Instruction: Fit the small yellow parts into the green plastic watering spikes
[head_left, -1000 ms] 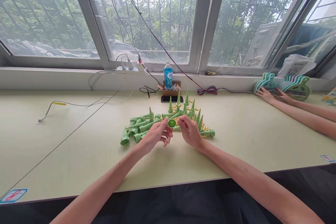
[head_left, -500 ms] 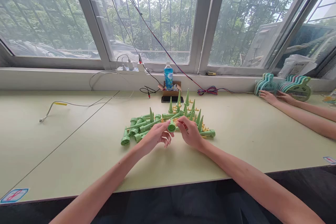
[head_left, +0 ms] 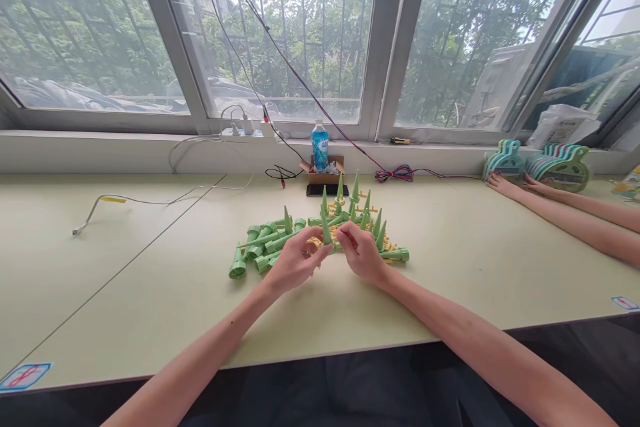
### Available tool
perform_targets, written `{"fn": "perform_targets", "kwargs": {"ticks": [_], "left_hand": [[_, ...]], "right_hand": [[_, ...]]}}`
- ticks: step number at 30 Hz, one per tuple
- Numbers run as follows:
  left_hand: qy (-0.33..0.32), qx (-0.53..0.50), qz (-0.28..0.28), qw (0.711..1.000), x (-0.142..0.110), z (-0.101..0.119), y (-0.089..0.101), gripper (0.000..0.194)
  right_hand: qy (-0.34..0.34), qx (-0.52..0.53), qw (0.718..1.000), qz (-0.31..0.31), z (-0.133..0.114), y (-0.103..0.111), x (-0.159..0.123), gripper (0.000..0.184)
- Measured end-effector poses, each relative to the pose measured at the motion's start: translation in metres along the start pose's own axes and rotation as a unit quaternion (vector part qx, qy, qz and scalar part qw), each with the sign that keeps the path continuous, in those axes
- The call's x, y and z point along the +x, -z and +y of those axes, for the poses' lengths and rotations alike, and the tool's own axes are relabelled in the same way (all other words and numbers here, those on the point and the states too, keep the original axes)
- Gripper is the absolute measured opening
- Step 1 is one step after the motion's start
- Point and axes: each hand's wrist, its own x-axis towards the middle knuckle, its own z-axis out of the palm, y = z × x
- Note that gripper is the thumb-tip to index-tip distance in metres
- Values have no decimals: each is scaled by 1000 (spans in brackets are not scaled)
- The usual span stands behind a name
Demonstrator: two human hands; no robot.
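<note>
My left hand [head_left: 297, 260] is closed around the base of a green plastic watering spike [head_left: 325, 227], held with its pointed tip upward over the table. Just to its right, my right hand [head_left: 361, 250] has thumb and fingertips pinched together; whatever they hold, if anything, is too small to make out. Behind and left of my hands lies a pile of green spikes [head_left: 267, 237] with open round sockets. Several more green cones [head_left: 355, 188] stand upright behind my right hand, with small yellow valve pieces [head_left: 393, 243] scattered among them.
A blue-liquid bottle [head_left: 320, 147] sits in a small cardboard box [head_left: 325, 177], with a black phone [head_left: 327, 190] in front. Coiled cable [head_left: 395, 173] lies by the sill. At the far right, another person's hands [head_left: 505, 185] touch stacked round green items [head_left: 560, 168]. A white cable [head_left: 145, 201] crosses the left side.
My left hand has turned the watering spike from its open socket facing me to its tip pointing up. My right hand stays pinched beside it.
</note>
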Motion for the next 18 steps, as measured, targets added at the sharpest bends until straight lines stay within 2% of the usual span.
{"fn": "perform_targets", "kwargs": {"ticks": [4,8,12,15,18], "left_hand": [[-92,91,41,991,0,-3,-2,11],[-115,128,48,984,0,0,-3,12],[-83,108,49,989,1,0,-3,13],[-32,60,46,997,2,-2,-2,24],[19,-10,19,1000,2,-2,-2,34]], "right_hand": [[-11,-6,1000,8,-3,0,1,22],[-11,-6,1000,6,-5,0,1,22],[-10,-14,1000,10,-5,-1,1,21],[-14,-19,1000,20,-6,0,0,22],[-19,-17,999,34,-6,0,0,24]]}}
